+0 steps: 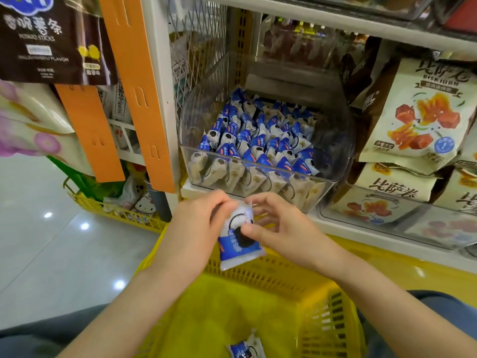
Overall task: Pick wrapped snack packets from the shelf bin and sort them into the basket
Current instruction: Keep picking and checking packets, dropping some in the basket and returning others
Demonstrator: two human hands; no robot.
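While we hold one snack packet over the yellow basket, left hand fingers curl round its top-left edge, right hand pinches its right side. A second packet lies on the basket floor. Clear shelf bin just behind, full of matching packets.

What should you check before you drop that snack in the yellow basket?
1. Is the held packet gripped well? Ok: the left hand and the right hand both pinch it.
2. Is it above the basket? Looks ok: it hangs near the far wall.
3. Is there room inside? Ok: only a lone packet shows there.
4. Is the wrapper sealed? Cannot tell: too blurry.
5. Are more left in the shelf bin? Ok: plenty.
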